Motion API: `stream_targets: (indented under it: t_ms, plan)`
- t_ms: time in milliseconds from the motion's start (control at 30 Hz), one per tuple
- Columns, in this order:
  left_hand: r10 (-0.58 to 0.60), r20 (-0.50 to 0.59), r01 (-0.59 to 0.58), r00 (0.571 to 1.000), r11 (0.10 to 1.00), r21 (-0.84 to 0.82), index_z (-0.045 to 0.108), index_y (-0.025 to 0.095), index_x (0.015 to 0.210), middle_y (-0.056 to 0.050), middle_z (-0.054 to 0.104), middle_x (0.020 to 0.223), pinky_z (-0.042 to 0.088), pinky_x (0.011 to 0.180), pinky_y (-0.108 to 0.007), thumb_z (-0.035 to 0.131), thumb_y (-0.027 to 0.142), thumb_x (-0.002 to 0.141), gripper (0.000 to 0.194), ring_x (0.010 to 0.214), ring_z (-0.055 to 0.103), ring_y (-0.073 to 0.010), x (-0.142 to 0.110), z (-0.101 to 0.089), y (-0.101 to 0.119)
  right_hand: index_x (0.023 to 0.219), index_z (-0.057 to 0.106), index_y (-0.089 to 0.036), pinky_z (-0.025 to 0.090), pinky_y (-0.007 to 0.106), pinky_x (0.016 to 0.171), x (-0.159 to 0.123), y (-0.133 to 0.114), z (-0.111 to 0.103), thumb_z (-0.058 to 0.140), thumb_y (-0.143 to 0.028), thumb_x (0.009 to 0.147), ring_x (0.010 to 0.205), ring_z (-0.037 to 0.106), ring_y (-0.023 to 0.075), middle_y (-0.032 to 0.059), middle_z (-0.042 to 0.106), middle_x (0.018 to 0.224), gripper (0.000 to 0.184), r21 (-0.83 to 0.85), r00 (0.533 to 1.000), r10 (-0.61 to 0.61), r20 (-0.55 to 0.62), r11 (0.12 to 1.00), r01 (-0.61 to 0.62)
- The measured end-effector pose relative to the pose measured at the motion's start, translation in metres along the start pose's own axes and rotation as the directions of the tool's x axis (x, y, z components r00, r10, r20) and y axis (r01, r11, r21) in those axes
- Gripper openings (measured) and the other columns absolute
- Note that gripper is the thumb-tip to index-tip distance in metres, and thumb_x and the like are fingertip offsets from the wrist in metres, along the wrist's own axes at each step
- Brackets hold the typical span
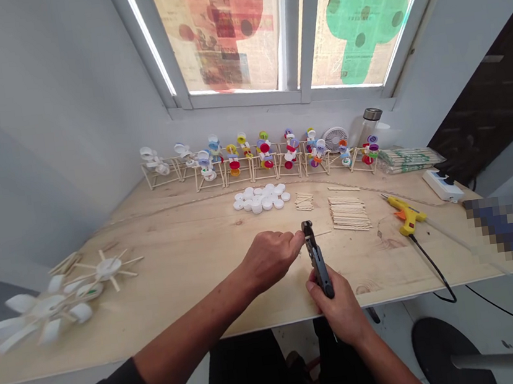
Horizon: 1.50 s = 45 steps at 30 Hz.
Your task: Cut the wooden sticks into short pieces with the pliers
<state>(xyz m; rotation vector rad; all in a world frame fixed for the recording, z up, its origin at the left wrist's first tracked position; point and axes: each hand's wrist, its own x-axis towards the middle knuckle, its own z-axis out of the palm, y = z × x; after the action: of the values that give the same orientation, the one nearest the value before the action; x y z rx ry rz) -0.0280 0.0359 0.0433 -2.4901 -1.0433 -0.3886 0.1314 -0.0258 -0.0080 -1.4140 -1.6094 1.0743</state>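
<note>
Above the front of the wooden table, my right hand point(343, 309) is closed around the grey handles of a plier-like hand tool point(319, 265), whose dark head points up and away. Close by its jaws, my left hand point(271, 255) is closed in a pinch. A thin wooden stick point(322, 234) runs out on the far side of the jaws, in line with my left fingertips; the grip on it is partly hidden. Beyond the hands lie a small pile of short sticks point(304, 202), a row of longer sticks point(349, 212) and a cluster of white bottle caps point(262, 199).
A yellow glue gun point(406, 214) lies right, with a black cord. Near the power strip point(443, 186) is a bag of sticks point(409, 159). Several small cap wheels on stick frames point(265, 153) line the back. White wheel-like pieces point(49, 308) lie left.
</note>
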Motion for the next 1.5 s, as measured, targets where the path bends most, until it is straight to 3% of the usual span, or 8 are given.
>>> stream_targets:
  t_ms: [533, 833, 1233, 1333, 1500]
  plan:
    - [0.0, -0.087, -0.011, 0.996, 0.992, -0.125, 0.047, 0.016, 0.078, 0.002, 0.052, 0.055, 0.027, 0.043, -0.022, 0.035, 0.012, 0.084, 0.014, 0.047, 0.048, -0.0113, -0.013, 0.001, 0.003, 0.084, 0.051, -0.02, 0.033, 0.023, 0.051, -0.015, -0.012, 0.002, 0.045, -0.03, 0.08, 0.053, 0.05, 0.015, -0.0033, 0.053, 0.058, 0.013, -0.258, 0.998, -0.016, -0.063, 0.966, -0.001]
    - [0.017, -0.176, -0.049, 0.984, 0.983, -0.179, 0.05, 0.015, 0.078, 0.003, 0.049, 0.053, 0.028, 0.044, -0.021, 0.036, 0.017, 0.087, 0.017, 0.045, 0.043, -0.0091, -0.016, 0.001, 0.005, 0.089, 0.051, -0.019, 0.038, 0.024, 0.055, -0.02, -0.012, 0.001, 0.046, -0.028, 0.08, 0.058, 0.056, 0.0159, -0.0007, 0.06, 0.067, 0.013, -0.222, 0.996, -0.069, -0.053, 0.973, 0.056]
    - [-0.006, -0.235, -0.057, 0.972, 0.964, -0.261, 0.052, 0.014, 0.077, 0.004, 0.048, 0.051, 0.031, 0.044, -0.019, 0.036, 0.015, 0.087, 0.019, 0.044, 0.042, -0.0078, -0.023, -0.004, 0.008, 0.09, 0.049, -0.02, 0.039, 0.026, 0.058, -0.025, -0.009, 0.002, 0.046, -0.029, 0.081, 0.063, 0.056, 0.0176, 0.0005, 0.059, 0.07, 0.013, -0.305, 0.99, -0.114, -0.082, 0.949, 0.084]
    - [-0.01, -0.255, -0.062, 0.967, 0.961, -0.27, 0.051, 0.014, 0.077, 0.005, 0.047, 0.05, 0.03, 0.044, -0.019, 0.036, 0.015, 0.087, 0.019, 0.043, 0.042, -0.0077, -0.024, -0.006, 0.008, 0.09, 0.05, -0.019, 0.039, 0.025, 0.057, -0.028, -0.014, 0.002, 0.047, -0.029, 0.08, 0.061, 0.054, 0.0158, -0.0003, 0.057, 0.069, 0.015, -0.232, 0.994, -0.094, -0.051, 0.969, 0.08]
    - [-0.03, -0.216, -0.03, 0.976, 0.962, -0.271, 0.045, 0.016, 0.068, 0.004, 0.048, 0.05, 0.026, 0.042, -0.02, 0.034, 0.013, 0.086, 0.021, 0.042, 0.042, -0.0077, -0.024, -0.01, 0.008, 0.092, 0.049, -0.018, 0.04, 0.021, 0.052, -0.032, -0.021, 0.003, 0.045, -0.028, 0.082, 0.056, 0.048, 0.0118, -0.0031, 0.051, 0.065, 0.015, 0.084, 0.992, -0.005, 0.124, 0.996, -0.005]
